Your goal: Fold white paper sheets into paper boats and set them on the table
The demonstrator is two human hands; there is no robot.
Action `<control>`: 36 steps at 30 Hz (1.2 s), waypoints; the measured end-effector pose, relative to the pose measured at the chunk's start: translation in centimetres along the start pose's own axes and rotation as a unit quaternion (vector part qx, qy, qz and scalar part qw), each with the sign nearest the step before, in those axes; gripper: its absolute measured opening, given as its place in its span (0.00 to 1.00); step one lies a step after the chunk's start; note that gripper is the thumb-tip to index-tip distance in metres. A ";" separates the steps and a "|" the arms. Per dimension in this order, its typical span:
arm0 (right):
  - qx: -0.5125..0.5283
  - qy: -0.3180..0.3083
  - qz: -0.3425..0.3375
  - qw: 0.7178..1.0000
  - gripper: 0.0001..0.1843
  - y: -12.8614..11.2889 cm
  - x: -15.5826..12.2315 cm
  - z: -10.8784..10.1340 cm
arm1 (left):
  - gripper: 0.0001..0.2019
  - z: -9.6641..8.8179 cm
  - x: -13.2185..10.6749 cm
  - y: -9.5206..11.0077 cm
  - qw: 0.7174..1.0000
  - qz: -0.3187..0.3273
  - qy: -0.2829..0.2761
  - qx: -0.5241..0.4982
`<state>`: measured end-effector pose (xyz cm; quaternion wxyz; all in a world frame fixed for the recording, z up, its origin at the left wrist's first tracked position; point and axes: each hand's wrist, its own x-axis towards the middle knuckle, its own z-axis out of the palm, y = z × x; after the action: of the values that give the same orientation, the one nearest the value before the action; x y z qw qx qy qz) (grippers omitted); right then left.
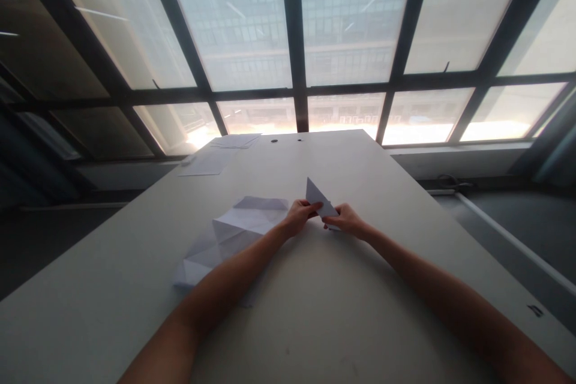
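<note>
A small folded white paper triangle point(317, 197) stands up from the grey table point(382, 204) between my two hands. My left hand point(300, 216) pinches its lower left side, fingers closed on the paper. My right hand point(347, 219) grips its lower right corner, fingers also closed. Both forearms reach in from the near edge. A larger creased white sheet point(234, 229), marked with many fold lines, lies flat just left of my left hand, partly under my left forearm.
Flat paper sheets point(204, 163) and a small stack point(236, 140) lie at the table's far left corner. Two dark round holes point(274, 140) sit near the far edge. Large dark-framed windows rise behind. The floor drops away on both sides.
</note>
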<state>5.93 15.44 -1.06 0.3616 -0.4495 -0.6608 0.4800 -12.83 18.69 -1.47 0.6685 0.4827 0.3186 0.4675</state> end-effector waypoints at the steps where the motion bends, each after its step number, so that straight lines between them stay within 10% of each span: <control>1: 0.002 -0.004 0.003 1.000 0.16 -0.2 0.0 0.0 | 0.18 0.0 0.1 0.0 1.000 0.005 0.018 -0.017; 12: 0.021 -0.001 -0.001 1.000 0.22 0.0 -0.1 -0.9 | 0.12 -1.9 1.6 1.1 0.970 0.061 0.176 -0.156; 19: 0.087 0.065 0.018 0.994 0.39 0.2 -0.1 -1.2 | 0.17 -1.0 1.0 0.5 0.991 0.031 0.115 -0.061; 36: -0.040 0.027 -0.023 0.999 0.25 0.4 0.2 -0.9 | 0.16 -1.6 1.5 0.8 0.973 0.051 0.205 -0.091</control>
<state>6.79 15.94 -1.18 0.3724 -0.4610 -0.6798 0.4321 -13.98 20.69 -1.20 0.6055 0.3292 0.3797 0.6171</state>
